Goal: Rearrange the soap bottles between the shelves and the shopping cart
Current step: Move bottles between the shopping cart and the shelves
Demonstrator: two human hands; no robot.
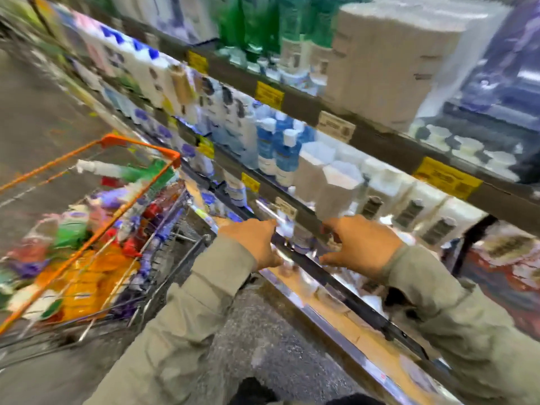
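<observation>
The whole view is motion-blurred. The shopping cart (140,144) with an orange rim stands at the left, full of colourful bottles and orange packs (87,276). The shelves (292,103) run diagonally on the right, holding blue soap bottles (280,153), white bottles (336,182) and green bottles (251,24). Both my hands reach to the edge of a low shelf. My left hand (257,244) is beside a small pale blurred bottle (285,228); whether it grips it is unclear. My right hand (361,247) hovers with fingers spread and bent, holding nothing that I can see.
Yellow price tags (268,95) line the shelf edges. Large white packs (388,59) fill the top shelf at the right. A low metal shelf rail (336,305) runs toward me. Grey speckled floor (257,340) lies between the cart and the shelves.
</observation>
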